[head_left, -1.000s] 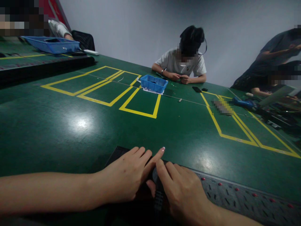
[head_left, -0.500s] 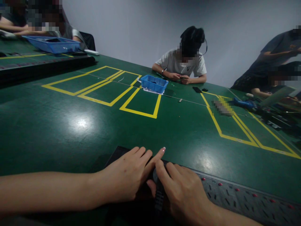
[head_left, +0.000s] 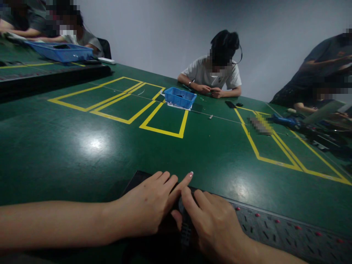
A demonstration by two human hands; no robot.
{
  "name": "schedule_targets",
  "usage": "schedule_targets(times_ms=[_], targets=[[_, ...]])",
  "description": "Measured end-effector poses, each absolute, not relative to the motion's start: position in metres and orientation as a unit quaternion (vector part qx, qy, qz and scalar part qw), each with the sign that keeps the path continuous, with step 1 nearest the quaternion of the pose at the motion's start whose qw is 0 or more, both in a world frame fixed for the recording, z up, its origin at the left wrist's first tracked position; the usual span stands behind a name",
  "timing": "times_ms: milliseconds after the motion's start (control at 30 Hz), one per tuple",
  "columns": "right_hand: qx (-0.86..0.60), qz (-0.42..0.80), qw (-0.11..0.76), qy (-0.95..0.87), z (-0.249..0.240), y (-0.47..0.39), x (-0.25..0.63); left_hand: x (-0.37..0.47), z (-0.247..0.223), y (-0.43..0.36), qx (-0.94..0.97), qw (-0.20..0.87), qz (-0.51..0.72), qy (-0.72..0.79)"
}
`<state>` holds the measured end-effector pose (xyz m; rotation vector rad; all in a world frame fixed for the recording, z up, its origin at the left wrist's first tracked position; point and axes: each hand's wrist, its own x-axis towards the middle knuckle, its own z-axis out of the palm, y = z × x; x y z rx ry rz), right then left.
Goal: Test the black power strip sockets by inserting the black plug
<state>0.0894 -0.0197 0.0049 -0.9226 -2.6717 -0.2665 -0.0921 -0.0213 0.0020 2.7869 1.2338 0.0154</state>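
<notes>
A long black power strip (head_left: 275,229), with slotted outlets and small red parts along it, runs across the lower right under my hands. My left hand (head_left: 151,201) is closed over its left end, index finger stretched along the top. Against that finger, my right hand (head_left: 217,216) is closed around a black plug (head_left: 186,231) with a ribbed cable neck pointing toward me. The plug's front end is hidden between my hands, so I cannot tell whether it sits in an outlet.
Yellow tape rectangles mark the green table (head_left: 110,157). A blue basket (head_left: 180,97) stands beyond my hands, and a larger blue basket (head_left: 60,51) is at the upper left. A person (head_left: 217,69) sits opposite; others are at both sides. A blue-handled tool (head_left: 283,121) lies to the right.
My hands, the plug and the power strip stay in place. At the far upper left, a seated person has shifted slightly to the right.
</notes>
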Motion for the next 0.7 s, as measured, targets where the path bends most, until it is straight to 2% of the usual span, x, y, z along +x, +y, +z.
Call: schedule_targets(times_ms=[700], targets=[[-0.324, -0.083, 0.13, -0.933, 0.0066, -0.0198, 0.0888, -0.0922, 0.0036, -0.0219, 0.915, 0.04, 0.006, 0.402]])
